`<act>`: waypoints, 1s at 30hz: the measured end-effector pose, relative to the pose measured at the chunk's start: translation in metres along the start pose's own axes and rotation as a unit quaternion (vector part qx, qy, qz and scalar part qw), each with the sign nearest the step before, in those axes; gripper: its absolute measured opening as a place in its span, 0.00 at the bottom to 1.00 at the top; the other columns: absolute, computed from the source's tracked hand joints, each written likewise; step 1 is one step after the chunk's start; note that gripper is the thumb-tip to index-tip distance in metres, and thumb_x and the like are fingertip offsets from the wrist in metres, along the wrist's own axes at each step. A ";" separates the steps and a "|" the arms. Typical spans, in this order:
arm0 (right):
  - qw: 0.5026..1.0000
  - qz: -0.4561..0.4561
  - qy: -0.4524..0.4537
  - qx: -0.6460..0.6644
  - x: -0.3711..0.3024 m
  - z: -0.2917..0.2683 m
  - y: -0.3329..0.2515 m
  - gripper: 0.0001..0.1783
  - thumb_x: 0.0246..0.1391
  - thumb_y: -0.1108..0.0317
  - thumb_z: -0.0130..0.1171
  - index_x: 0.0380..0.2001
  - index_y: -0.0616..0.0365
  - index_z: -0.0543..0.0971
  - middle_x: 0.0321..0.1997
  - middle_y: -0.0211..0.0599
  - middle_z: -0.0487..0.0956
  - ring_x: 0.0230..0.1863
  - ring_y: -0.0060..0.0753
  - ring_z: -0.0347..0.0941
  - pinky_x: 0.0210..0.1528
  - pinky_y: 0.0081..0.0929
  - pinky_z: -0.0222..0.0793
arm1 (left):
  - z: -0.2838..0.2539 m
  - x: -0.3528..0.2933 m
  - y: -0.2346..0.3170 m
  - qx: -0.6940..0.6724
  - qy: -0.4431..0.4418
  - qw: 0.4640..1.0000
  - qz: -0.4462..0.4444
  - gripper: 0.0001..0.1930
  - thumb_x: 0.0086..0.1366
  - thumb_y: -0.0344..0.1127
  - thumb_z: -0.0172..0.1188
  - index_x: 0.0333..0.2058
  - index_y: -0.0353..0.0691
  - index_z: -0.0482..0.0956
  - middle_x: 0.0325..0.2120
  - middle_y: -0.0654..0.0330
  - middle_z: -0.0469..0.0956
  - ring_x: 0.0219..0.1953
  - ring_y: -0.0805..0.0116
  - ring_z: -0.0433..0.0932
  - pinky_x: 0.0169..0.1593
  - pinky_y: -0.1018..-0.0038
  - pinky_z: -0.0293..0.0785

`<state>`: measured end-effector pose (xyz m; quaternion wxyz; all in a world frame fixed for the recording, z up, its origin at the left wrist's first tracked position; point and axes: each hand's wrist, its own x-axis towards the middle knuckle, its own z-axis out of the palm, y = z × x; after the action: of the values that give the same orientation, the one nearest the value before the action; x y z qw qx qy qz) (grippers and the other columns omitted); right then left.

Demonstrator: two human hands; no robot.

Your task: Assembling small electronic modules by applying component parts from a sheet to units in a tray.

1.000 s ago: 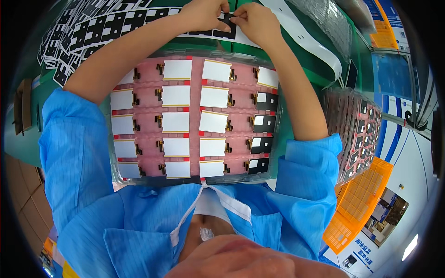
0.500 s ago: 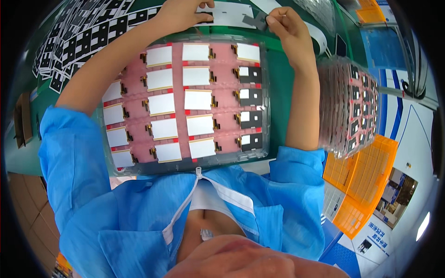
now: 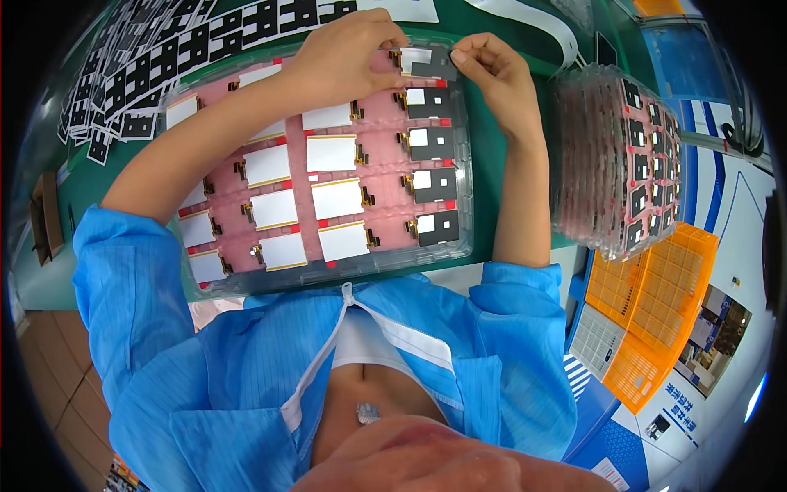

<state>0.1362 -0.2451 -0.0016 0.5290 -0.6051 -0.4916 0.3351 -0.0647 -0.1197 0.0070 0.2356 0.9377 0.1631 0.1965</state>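
Note:
A clear plastic tray (image 3: 328,273) with a pink lining holds rows of small white panels (image 3: 332,153) with gold-and-black connector tails. Over the panel in the far right corner lies a black cut-out sticker (image 3: 441,64). My right hand (image 3: 502,78) pinches that sticker's right end between thumb and fingertips. Across the tray reaches my left hand (image 3: 348,57), its thumb and fingers apart on either side of the same panel's connector end. Whether they press on the panel is hard to see. Nearer panels in the right column carry similar black stickers (image 3: 432,143).
Strips of black cut-out stickers (image 3: 193,49) on white backing spread over the green table at the far left. A stack of filled trays (image 3: 611,164) stands at the right. Beyond it are orange plastic racks (image 3: 656,303). A curved white strip (image 3: 545,25) lies at the back.
Both hands have come nearer, from the white backing sheet to the tray's far right corner. The black sticker in my right hand now lies over the corner panel. The view has shifted slightly.

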 end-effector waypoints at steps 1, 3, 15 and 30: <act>1.000 0.001 0.001 0.010 0.000 0.001 0.000 0.05 0.57 0.70 0.64 0.34 0.60 0.78 0.28 0.23 0.79 0.30 0.12 0.69 0.35 0.14 0.63 | 0.001 0.000 0.000 -0.002 0.003 1.000 -0.011 0.19 0.51 0.38 0.72 0.41 0.40 0.79 0.36 0.61 0.75 0.41 0.61 0.78 0.44 0.68 0.74; 1.000 0.002 0.002 0.009 0.000 0.002 0.001 0.05 0.57 0.70 0.64 0.34 0.60 0.78 0.28 0.24 0.79 0.30 0.12 0.69 0.35 0.14 0.63 | 0.001 0.000 0.000 -0.008 0.000 1.000 -0.023 0.19 0.51 0.38 0.72 0.41 0.39 0.79 0.36 0.61 0.75 0.40 0.62 0.78 0.43 0.68 0.74; 1.000 0.003 -0.016 -0.022 0.005 0.004 -0.003 0.05 0.58 0.71 0.62 0.35 0.61 0.78 0.31 0.25 0.80 0.34 0.13 0.72 0.40 0.14 0.66 | -0.003 -0.002 0.008 -0.003 -0.011 0.999 -0.050 0.17 0.50 0.37 0.71 0.37 0.37 0.78 0.36 0.54 0.76 0.42 0.53 0.77 0.46 0.64 0.74; 0.999 0.001 -0.023 -0.047 0.007 -0.002 0.008 0.06 0.59 0.71 0.62 0.37 0.62 0.78 0.34 0.27 0.81 0.38 0.15 0.74 0.44 0.14 0.69 | -0.007 -0.002 0.011 -0.011 -0.016 0.999 -0.049 0.16 0.50 0.36 0.70 0.36 0.35 0.78 0.36 0.52 0.75 0.41 0.52 0.76 0.45 0.62 0.73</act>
<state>0.1421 -0.2382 -0.0084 0.4878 -0.6224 -0.5181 0.3259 -0.0674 -0.1267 0.0177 0.2574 0.9291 0.2028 0.1717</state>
